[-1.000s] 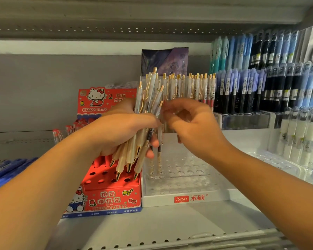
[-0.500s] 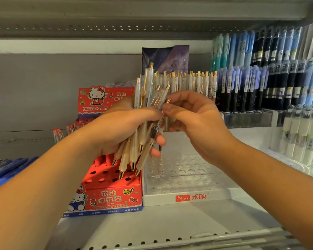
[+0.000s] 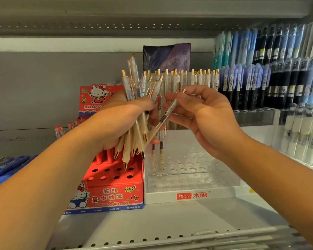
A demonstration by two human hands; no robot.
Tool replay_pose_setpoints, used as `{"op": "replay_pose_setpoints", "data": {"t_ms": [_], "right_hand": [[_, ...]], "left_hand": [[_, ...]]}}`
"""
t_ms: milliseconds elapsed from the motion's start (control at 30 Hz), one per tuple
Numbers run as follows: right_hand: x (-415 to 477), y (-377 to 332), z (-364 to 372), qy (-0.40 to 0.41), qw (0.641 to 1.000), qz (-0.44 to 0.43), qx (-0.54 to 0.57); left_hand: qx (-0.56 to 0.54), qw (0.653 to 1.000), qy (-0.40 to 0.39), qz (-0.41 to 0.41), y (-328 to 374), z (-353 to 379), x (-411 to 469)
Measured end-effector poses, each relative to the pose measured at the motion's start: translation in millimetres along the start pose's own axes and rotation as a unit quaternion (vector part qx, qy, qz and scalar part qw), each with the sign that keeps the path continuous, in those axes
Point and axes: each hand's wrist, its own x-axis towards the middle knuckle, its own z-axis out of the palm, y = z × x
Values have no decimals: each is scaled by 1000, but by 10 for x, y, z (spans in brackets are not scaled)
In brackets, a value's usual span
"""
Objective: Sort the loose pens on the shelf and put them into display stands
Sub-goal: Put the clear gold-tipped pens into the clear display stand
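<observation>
A single pen [image 3: 167, 112] was pinched between the thumb and fingertips of the right hand [image 3: 206, 120], slanted with its tip down toward the left hand [image 3: 119, 123], by which a bundle of gold-tipped pens [image 3: 135, 87] was gripped, the fingers curled round it. Directly below the grip a clear display stand [image 3: 192, 181] was set, with two pens [image 3: 161, 152] standing in its left holes and a full row [image 3: 192, 78] ranged along its back. Below the left hand a red display stand [image 3: 114, 177] was placed, red pens [image 3: 107, 156] held in its rear holes. To the right of the grip, blue and dark pens [image 3: 251, 82] were racked upright.
</observation>
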Motion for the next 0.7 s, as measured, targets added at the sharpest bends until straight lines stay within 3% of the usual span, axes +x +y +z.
{"op": "replay_pose_setpoints", "data": {"t_ms": [67, 133, 267, 367, 467, 567, 633, 700], "right_hand": [[11, -19, -20, 16, 1000, -6, -11], [17, -32, -38, 34, 997, -40, -48], [26, -23, -90, 41, 968, -138, -205], [42, 34, -116, 32, 944, -158, -289], [57, 71, -119, 28, 936, -154, -315], [61, 70, -120, 26, 938, -149, -312], [61, 54, -123, 27, 937, -153, -314], [57, 44, -121, 27, 933, -154, -324]], "left_hand": [[5, 999, -10, -48, -39, -38, 48], [13, 1000, -26, 1, 7, -16, 35], [18, 999, 37, 29, 15, 33, -29], [32, 995, 92, 34, -39, 4, 90], [73, 995, 64, 11, -70, -16, 123], [102, 992, -24, -65, -57, -24, 174], [97, 993, -47, -50, -111, -55, 178], [85, 996, -18, -7, -105, -65, 143]]}}
